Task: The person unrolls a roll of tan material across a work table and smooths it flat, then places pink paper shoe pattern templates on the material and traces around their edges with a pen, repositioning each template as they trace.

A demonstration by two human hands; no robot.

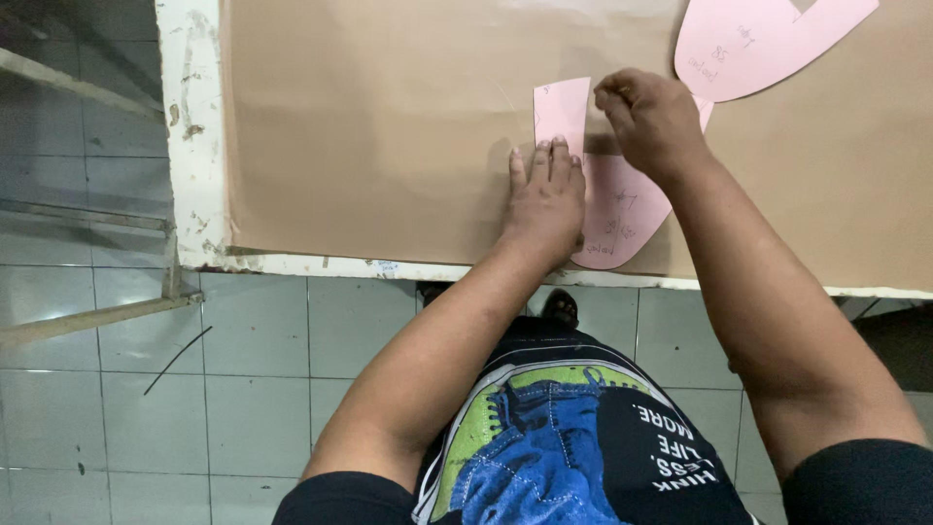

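Note:
My left hand [546, 197] lies flat, fingers together, pressing on a pink paper pattern piece [618, 209] that rests on a tan sheet [389, 126] covering the table. My right hand [653, 119] hovers just above and to the right, fingers pinched at the pattern's upper part; whether it holds a small tool is hidden. A narrow pink strip [562, 109] of the pattern sticks up beyond my left fingertips.
A second, larger pink pattern piece [758, 39] lies at the far right of the tan sheet. The table's white chipped edge [194, 146] runs along the left and front. Grey tiled floor [194, 408] and a metal frame [87, 316] lie to the left.

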